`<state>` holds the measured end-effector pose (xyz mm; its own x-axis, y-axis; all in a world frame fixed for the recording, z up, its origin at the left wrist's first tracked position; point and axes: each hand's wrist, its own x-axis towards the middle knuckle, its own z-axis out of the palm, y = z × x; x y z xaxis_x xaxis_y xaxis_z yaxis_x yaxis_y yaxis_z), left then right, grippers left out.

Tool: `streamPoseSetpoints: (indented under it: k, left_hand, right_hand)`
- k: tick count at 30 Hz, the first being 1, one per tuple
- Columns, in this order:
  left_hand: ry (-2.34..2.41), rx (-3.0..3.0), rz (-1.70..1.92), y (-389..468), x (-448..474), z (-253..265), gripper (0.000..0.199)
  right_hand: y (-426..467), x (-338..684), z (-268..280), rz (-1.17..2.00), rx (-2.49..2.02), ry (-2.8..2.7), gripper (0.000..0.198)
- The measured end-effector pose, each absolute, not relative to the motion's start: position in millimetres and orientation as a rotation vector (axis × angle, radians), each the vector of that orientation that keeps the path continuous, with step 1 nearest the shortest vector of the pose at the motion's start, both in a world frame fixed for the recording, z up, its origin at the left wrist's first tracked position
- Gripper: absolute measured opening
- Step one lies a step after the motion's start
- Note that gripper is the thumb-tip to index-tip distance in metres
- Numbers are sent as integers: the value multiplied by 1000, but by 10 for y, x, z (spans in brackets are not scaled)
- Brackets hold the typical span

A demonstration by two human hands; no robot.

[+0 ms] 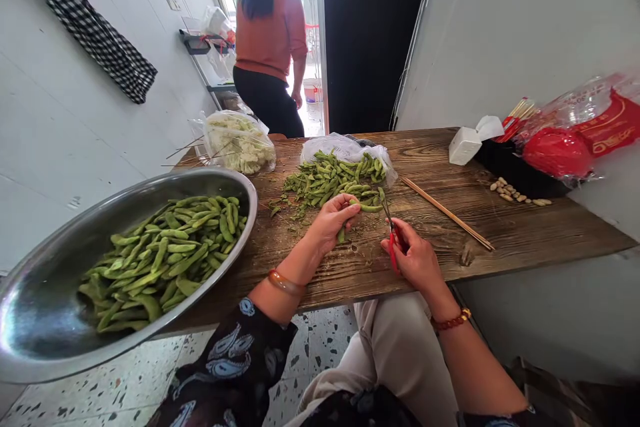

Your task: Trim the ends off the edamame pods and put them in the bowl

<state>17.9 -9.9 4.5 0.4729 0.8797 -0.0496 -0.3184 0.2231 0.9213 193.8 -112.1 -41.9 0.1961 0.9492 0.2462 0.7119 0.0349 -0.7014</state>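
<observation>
My left hand [333, 221] pinches a green edamame pod [370, 207] that sticks out to the right of its fingertips. Another bit of green shows below the fingers. In my right hand [415, 257] is a pair of scissors [393, 247] with red handles, its blades pointing up close to the pod's far end. Just beyond both hands lies a heap of edamame pods [330, 180], partly on a white plastic bag [345, 145]. To the left, a large steel basin [45, 320] holds many loose pods [165, 253].
Chopsticks [447, 213] lie slantwise on the wooden table [430, 147]. Peanuts [515, 192], a white box [464, 146] and red packaging [557, 153] sit at the right. A bag of cauliflower [240, 143] stands behind the basin. A person [270, 40] in an orange top is near the doorway.
</observation>
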Motion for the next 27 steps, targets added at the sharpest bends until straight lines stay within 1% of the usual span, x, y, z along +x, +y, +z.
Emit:
streamPoseSetpoints:
  k: [5,12,18,27]
  left_hand:
    - [668,997,962,-97,163,73,39]
    - [648,1115,867,-149,197,69,39]
    - [636,1129,851,-164,199,65,35]
    - [631,1119,837,-175,204,61,37]
  right_hand:
    - [-1121,1930,-401,394,-1721,-1573,53]
    - [-1131,1921,-367,362,-1713,-1622,53]
    - [-1136,1924,-357,398,-1708,-1616,53]
    - [-1124,1941,-391,419,-1694,-1592,53]
